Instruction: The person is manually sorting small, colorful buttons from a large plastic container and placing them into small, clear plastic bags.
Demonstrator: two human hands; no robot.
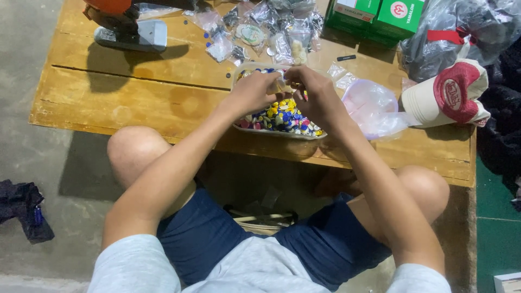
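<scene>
A clear plastic tray (274,132) full of small coloured buttons (282,116) in yellow, blue, white and red sits near the front edge of a wooden table (163,70). Both hands hover over it. My left hand (251,93) and my right hand (315,95) meet above the tray and pinch a small pale item (282,82) between the fingertips. What kind of item it is I cannot tell.
Several small clear bags (271,30) of parts lie at the back. An orange and grey press tool (122,24) stands back left. Green boxes (374,16), a dark plastic bag (461,27), a stack of caps (448,95) and a pink lid (370,103) are on the right.
</scene>
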